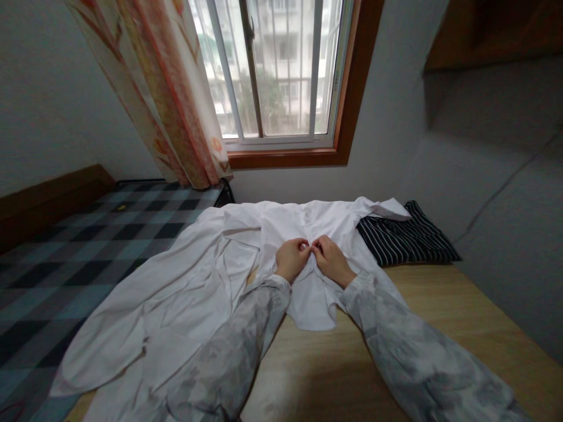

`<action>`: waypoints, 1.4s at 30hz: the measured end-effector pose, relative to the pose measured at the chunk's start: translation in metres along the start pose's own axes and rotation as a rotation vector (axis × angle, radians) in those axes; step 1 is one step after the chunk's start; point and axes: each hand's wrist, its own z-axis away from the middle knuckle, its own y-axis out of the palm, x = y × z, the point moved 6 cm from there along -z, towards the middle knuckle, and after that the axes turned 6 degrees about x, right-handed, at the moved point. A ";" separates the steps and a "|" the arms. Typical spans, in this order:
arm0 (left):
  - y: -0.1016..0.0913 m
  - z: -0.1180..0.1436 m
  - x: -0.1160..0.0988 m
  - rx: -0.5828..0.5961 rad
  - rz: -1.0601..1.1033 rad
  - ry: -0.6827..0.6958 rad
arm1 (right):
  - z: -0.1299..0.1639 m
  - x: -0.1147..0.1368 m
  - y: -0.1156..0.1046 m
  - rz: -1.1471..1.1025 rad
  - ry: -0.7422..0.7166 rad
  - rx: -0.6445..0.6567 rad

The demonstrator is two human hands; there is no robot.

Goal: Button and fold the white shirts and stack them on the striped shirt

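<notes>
A white shirt (313,313) lies spread on the wooden table, its hem towards me. Both of my hands are closed in a pinch at the middle of its front, fingertips almost meeting. My left hand (291,259) grips the fabric on the left side of the front opening. Just to the right of it, my right hand (331,259) pinches the shirt at the same spot. Any button between the fingers is too small to make out. More white cloth (176,287), rumpled and larger, spreads to the left; I cannot tell whether it is a separate garment.
The wooden table (440,328) stands beside a bed with a checked cover (118,231) on the left. A black striped cloth item (409,237) lies at the table's back right, partly under a white sleeve. A window (281,76) and a curtain (176,99) are behind.
</notes>
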 end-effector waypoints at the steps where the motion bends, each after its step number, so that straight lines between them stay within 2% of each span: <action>1: 0.001 -0.002 0.002 0.004 0.065 0.016 | 0.000 0.003 -0.002 -0.023 -0.027 -0.011; 6: 0.002 -0.007 0.007 0.019 0.426 0.129 | 0.002 0.017 -0.011 -0.137 -0.101 -0.044; 9: 0.006 -0.006 0.007 0.098 0.608 0.141 | 0.002 0.013 -0.013 -0.255 -0.042 -0.084; 12: 0.009 -0.004 0.005 0.151 0.695 0.158 | 0.001 0.001 -0.014 -0.367 0.064 -0.169; 14: 0.009 -0.004 0.004 0.160 0.712 0.170 | 0.000 -0.006 -0.014 -0.401 0.098 -0.207; 17: 0.011 -0.006 0.006 0.156 0.738 0.148 | -0.002 -0.010 -0.012 -0.390 0.095 -0.188; 24: 0.011 -0.008 0.009 0.156 0.735 0.133 | -0.002 -0.007 -0.013 -0.379 0.070 -0.168; 30: 0.009 -0.007 0.007 0.099 0.658 0.125 | -0.001 -0.005 -0.011 -0.355 0.042 -0.158; 38: 0.007 -0.005 0.003 0.102 0.686 0.118 | 0.000 -0.012 -0.010 -0.311 0.115 -0.189; 42: 0.007 -0.004 0.004 0.098 0.689 0.128 | 0.000 -0.009 -0.011 -0.271 0.107 -0.170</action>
